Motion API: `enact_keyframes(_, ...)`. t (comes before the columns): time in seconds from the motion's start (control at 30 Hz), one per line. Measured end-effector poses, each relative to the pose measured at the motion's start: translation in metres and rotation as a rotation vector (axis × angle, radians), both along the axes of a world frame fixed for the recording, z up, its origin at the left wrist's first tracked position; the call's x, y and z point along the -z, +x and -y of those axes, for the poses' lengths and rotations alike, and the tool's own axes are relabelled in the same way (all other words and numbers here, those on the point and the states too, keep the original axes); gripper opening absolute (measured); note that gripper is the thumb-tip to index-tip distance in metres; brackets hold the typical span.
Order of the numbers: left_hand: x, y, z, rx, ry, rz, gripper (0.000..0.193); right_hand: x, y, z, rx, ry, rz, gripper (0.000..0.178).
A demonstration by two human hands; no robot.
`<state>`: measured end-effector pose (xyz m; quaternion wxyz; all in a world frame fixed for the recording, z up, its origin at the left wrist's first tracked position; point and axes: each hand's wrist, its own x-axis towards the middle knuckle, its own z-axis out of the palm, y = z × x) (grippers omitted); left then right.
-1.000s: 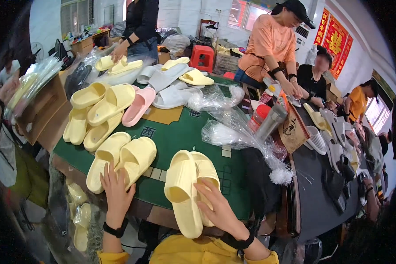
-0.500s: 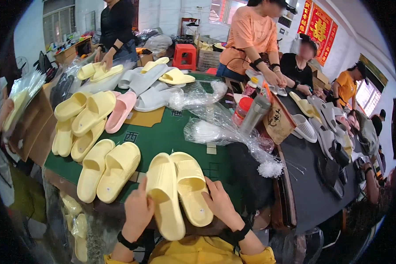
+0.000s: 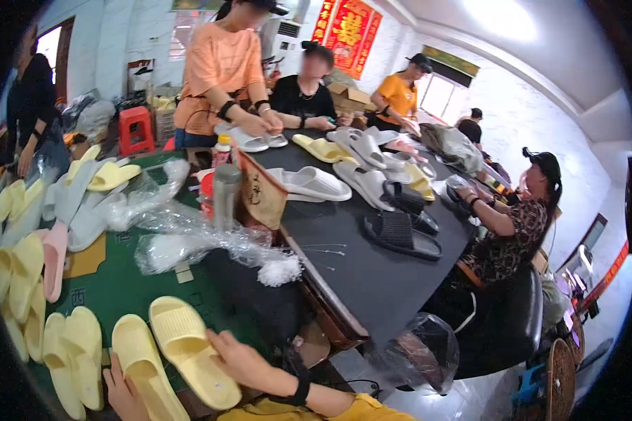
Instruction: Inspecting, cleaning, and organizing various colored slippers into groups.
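Two yellow slide slippers stand at the near edge of the green table, toes pointing away from me. My left hand [image 3: 124, 394] has its fingers along the outer side of the left slipper [image 3: 142, 361]; its thumb is hidden. My right hand [image 3: 244, 361] grips the outer edge of the right slipper [image 3: 187, 338], which lies tilted beside the other with its insole showing. Just left of them is another pair of yellow slippers [image 3: 84, 344]. Farther left, more yellow slippers [image 3: 27, 274] are piled by a pink slipper [image 3: 55, 259] and grey slippers [image 3: 84, 189].
Clear plastic bags with white ties [image 3: 168, 249] lie mid-table, near a grey flask [image 3: 225, 196] and a red-lidded jar [image 3: 206, 193]. A wooden edge [image 3: 323, 298] borders the dark table [image 3: 316, 245], which bears grey, black and yellow slippers. Several people work around it.
The view has swung to the right, so the table and slippers appear farther left. The toes of the two slippers at my hands now stand farther apart. Both hands stay at them.
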<state>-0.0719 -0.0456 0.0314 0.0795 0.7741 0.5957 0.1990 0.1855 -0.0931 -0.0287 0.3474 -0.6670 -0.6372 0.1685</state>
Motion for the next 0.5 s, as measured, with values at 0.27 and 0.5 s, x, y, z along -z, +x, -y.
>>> enact_keyframes(0.27,-0.012,0.002,0.017,0.06,-0.01,0.128,0.048,-0.053,0.016,0.031,-0.176,-0.167,0.02,0.062)
enact_keyframes(0.5,-0.005,0.003,0.027,0.311,0.042,0.158,0.038,-0.181,0.134,0.1,0.189,0.015,-0.127,0.03)
